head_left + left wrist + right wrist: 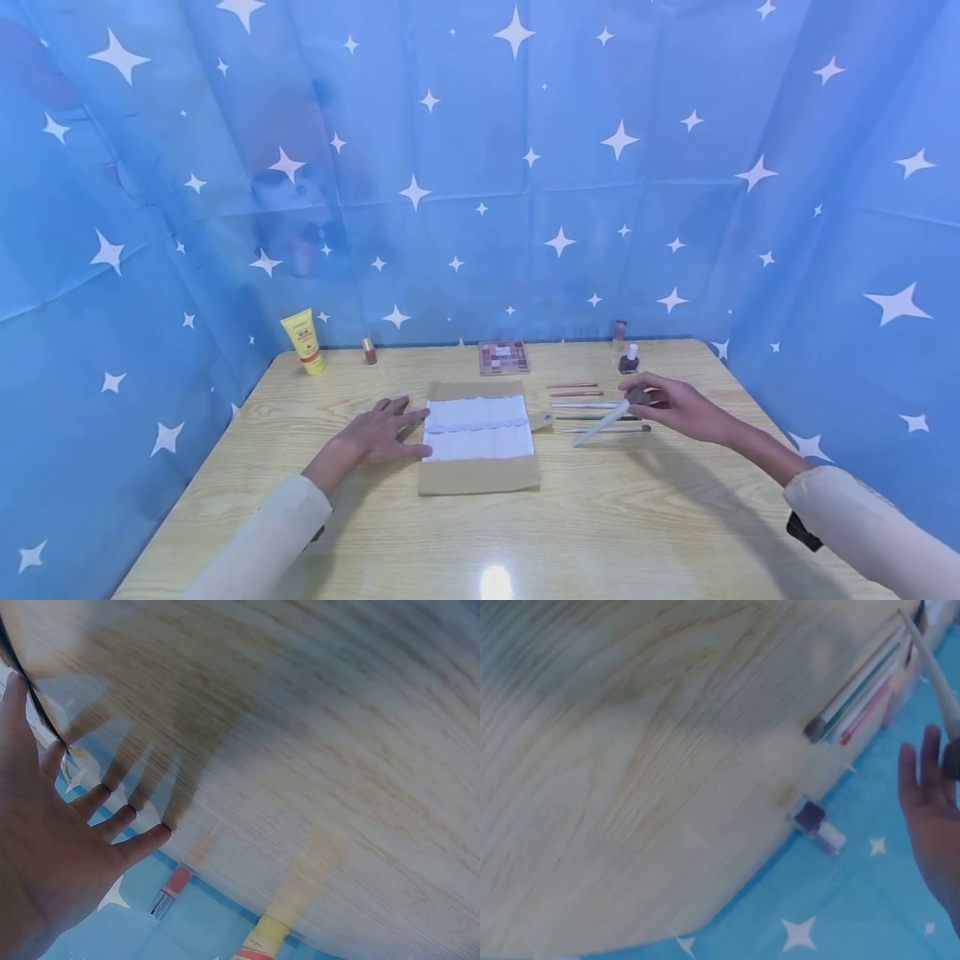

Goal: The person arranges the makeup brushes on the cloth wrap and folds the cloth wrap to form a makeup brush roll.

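A beige brush roll (480, 479) lies unfolded on the table, its white inner pockets facing up. My left hand (385, 433) has its fingers spread at the roll's left edge, thumb and a fingertip right at the white fabric. In the left wrist view the same hand (67, 840) shows straight fingers touching the wood. Over the right side of the table, my right hand (678, 407) pinches a large makeup brush (602, 423) near its dark head; the white handle slants down to the left. Several slimmer makeup brushes (576, 394) lie in a row beneath it, right of the roll's strap (542, 421).
Along the back stand a yellow tube (303, 342), a small red bottle (369, 352), and a dark nail polish bottle (628, 360) with a white cap. Another small bottle (618, 333) is behind that one. An eyeshadow palette (503, 357) lies behind the roll.
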A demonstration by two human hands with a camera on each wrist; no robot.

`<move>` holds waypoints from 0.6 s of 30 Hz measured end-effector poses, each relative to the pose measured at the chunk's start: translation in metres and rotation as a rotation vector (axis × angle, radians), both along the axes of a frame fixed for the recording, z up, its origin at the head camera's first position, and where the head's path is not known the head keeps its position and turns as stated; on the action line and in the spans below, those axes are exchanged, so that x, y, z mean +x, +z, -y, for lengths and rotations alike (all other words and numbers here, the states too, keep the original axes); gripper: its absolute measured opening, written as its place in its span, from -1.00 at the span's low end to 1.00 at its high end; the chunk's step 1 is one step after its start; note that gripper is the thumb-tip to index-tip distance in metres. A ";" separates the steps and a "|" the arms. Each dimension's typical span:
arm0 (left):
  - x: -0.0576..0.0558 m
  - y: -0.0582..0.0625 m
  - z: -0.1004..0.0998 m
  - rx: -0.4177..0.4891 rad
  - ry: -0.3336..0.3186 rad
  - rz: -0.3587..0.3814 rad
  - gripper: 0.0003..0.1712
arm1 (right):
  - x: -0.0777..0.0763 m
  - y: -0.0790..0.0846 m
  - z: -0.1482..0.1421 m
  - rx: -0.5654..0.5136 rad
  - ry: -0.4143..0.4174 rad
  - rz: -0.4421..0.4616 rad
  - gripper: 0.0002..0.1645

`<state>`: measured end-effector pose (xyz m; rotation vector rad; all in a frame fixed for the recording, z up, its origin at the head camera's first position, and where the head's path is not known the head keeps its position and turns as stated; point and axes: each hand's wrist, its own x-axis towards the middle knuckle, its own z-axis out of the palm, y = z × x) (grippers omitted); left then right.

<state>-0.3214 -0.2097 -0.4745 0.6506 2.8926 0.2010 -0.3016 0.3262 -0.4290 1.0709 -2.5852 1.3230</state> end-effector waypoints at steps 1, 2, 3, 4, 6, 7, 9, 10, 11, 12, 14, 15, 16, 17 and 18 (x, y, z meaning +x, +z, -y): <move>0.000 0.000 0.000 0.000 0.000 0.002 0.00 | -0.001 -0.001 0.002 -0.025 0.000 0.030 -0.61; 0.001 0.000 0.000 -0.002 0.001 0.004 0.00 | -0.002 -0.001 0.003 -0.048 -0.003 0.060 -0.59; 0.001 0.001 0.000 0.005 -0.002 0.004 0.00 | -0.004 -0.001 0.004 -0.064 -0.008 0.080 -0.58; 0.001 0.001 0.000 0.002 0.000 0.007 0.00 | -0.005 -0.001 0.006 -0.075 -0.015 0.101 -0.56; 0.002 0.002 0.000 0.005 -0.001 0.007 0.00 | -0.008 0.001 0.009 -0.096 -0.031 0.133 -0.54; 0.002 0.002 0.000 0.005 -0.001 0.006 0.00 | -0.009 0.003 0.010 -0.104 -0.043 0.146 -0.53; 0.002 0.001 0.000 0.006 -0.004 0.002 -0.01 | -0.012 0.006 0.014 -0.115 -0.061 0.179 -0.49; 0.002 0.001 0.000 0.003 -0.004 0.002 -0.01 | -0.013 0.008 0.016 -0.121 -0.072 0.197 -0.46; 0.002 0.001 0.000 0.004 -0.005 -0.003 -0.01 | -0.015 0.010 0.018 -0.126 -0.081 0.214 -0.44; 0.002 0.000 0.001 0.000 -0.006 -0.004 -0.01 | -0.016 0.012 0.021 -0.124 -0.100 0.231 -0.40; 0.001 0.000 0.001 0.000 -0.007 -0.007 0.00 | -0.019 0.017 0.026 -0.123 -0.129 0.268 -0.34; 0.001 0.000 0.001 0.001 -0.007 -0.008 0.00 | -0.020 0.018 0.030 -0.116 -0.149 0.279 -0.32; 0.001 -0.001 0.001 0.001 -0.006 -0.007 0.00 | -0.022 0.020 0.033 -0.114 -0.162 0.290 -0.29; 0.000 -0.001 0.001 0.002 -0.005 -0.008 -0.01 | -0.024 0.022 0.036 -0.114 -0.173 0.301 -0.28; 0.000 -0.001 0.001 0.004 -0.005 -0.009 -0.01 | -0.026 0.023 0.039 -0.112 -0.183 0.305 -0.28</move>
